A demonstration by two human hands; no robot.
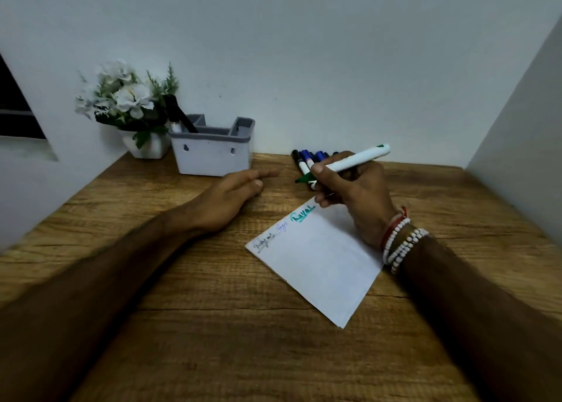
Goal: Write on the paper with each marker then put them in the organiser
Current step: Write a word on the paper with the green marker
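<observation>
Mostly hidden markers (305, 160) behind right hand (356, 189), gripping green marker (357, 159)

On my feed I saw a wood-grain desk (213, 325) set into a corner of pale walls. At the desk's far left corner stood a small white pot (152, 151), square-sided, holding white flowers (129, 97) with green sprigs that rose against the back wall (304, 52). A second pale wall (523, 128) ran along the desk's right edge. Beyond the left edge, a dark opening (15, 112) cut into the left wall, with a pale ledge just beneath it.
</observation>
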